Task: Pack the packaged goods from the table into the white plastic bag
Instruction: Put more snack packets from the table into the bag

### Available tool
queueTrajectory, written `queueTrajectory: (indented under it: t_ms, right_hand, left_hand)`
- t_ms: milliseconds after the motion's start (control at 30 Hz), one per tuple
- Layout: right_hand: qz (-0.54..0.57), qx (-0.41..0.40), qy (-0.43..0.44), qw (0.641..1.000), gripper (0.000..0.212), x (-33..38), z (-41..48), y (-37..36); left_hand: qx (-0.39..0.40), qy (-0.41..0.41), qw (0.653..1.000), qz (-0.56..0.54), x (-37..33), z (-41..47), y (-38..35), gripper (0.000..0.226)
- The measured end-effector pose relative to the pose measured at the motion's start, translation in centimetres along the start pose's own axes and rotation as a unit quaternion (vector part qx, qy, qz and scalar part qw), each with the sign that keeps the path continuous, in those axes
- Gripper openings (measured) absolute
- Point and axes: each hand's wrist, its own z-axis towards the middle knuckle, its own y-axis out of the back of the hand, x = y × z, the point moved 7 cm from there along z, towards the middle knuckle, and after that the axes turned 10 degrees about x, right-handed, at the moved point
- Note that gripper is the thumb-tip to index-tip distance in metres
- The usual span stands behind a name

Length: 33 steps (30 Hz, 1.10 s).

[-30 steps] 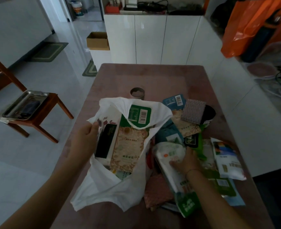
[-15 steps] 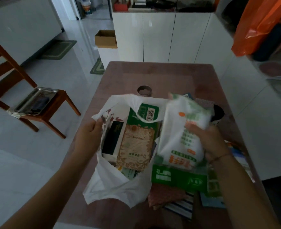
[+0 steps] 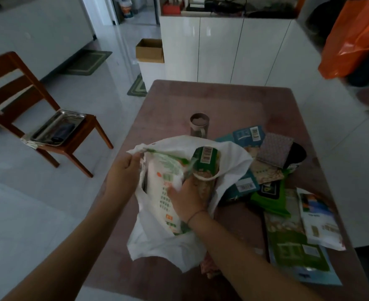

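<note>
The white plastic bag (image 3: 164, 246) lies open on the brown table (image 3: 222, 101). My left hand (image 3: 122, 172) pinches the bag's left rim and holds the mouth open. My right hand (image 3: 187, 198) is inside the mouth, pressing on a white and green packet (image 3: 161, 185) that sits in the bag. Beside it in the bag a green packet with a barcode (image 3: 206, 159) sticks up. Several more packets lie on the table to the right: a bright green one (image 3: 268, 196), a dark green one (image 3: 296, 250) and a white one (image 3: 318, 222).
A glass cup (image 3: 199, 124) stands just behind the bag. A blue packet (image 3: 247, 134) and a checked pouch (image 3: 273, 148) lie at the far right of the pile. A wooden chair (image 3: 16, 88) with a metal tray (image 3: 57, 128) stands left of the table.
My right hand lifted the white and green packet from the pile on the table, carried it left and pushed it down into the bag. My left hand kept hold of the bag's rim.
</note>
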Motion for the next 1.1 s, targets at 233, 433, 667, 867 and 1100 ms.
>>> queueTrajectory:
  t_ms: [233,433,667,867,1100]
  right_hand:
    - [-0.218,0.207,0.001,0.954,0.034,-0.8,0.3,-1.9]
    - [-0.357,0.282,0.002,0.891,0.045,-1.3,-0.1,-3.8]
    - [0.043,0.119,0.137,0.982,0.016,-0.6,-2.8,11.1]
    - [-0.038,0.105,-0.098,0.989,0.061,-14.2,-3.8,12.5]
    - [-0.124,0.158,-0.123,0.972,0.084,-17.7,-3.9,6.4]
  left_hand:
    - [0.005,-0.011,1.000,-0.022,-0.6,0.4,-0.3,0.044]
    - [0.025,-0.018,0.999,-0.019,-1.4,0.1,-1.7,0.038]
    - [0.027,-0.030,0.999,0.013,-1.2,0.7,-1.2,0.050]
    - [0.040,-0.019,0.999,0.001,-1.1,0.8,-2.3,0.050]
    - [0.045,-0.013,0.999,0.001,-1.3,0.8,-2.9,0.043]
